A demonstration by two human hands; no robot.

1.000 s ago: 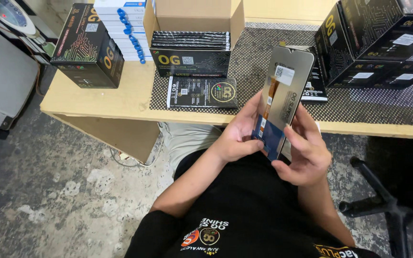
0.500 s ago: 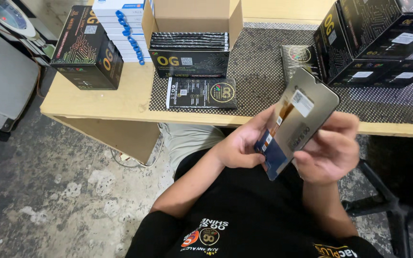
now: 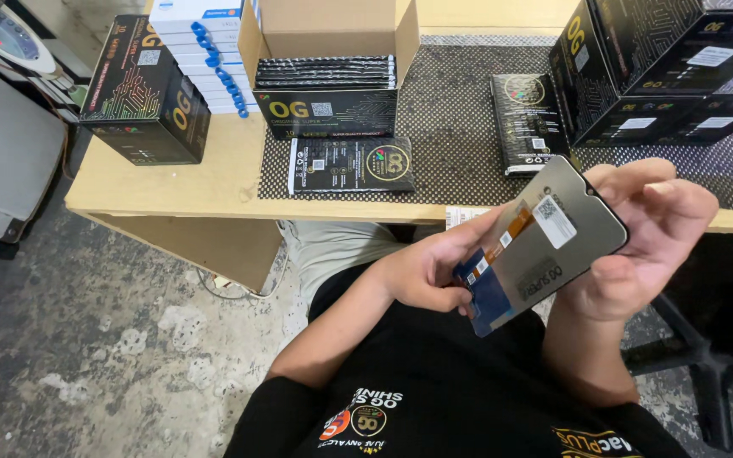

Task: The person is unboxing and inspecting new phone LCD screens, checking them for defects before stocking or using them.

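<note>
I hold a phone display panel (image 3: 545, 246) in front of my chest, its grey back with a white sticker and orange flex cable facing up, tilted toward the right. My left hand (image 3: 430, 271) pinches its lower left end near the blue flex part. The upper right end is cupped by my right hand (image 3: 642, 233), whose fingers curl round the panel's edge. On the desk beyond lie a flat black packet (image 3: 351, 164) and a second black packet (image 3: 526, 123), both on a dotted black mat (image 3: 456, 110).
An open cardboard box (image 3: 328, 34) holds a row of black packets behind a black carton front (image 3: 324, 110). A black carton (image 3: 146, 89) stands left, stacked black cartons (image 3: 663, 68) right, white boxes (image 3: 201, 51) behind. A grey case (image 3: 2, 157) sits far left. Bare concrete floor lies below the wooden desk's edge (image 3: 171, 199).
The panel has tipped from nearly upright over to the right and lower. My right hand shifted from its lower end to its upper right end; my left hand stayed at the bottom.
</note>
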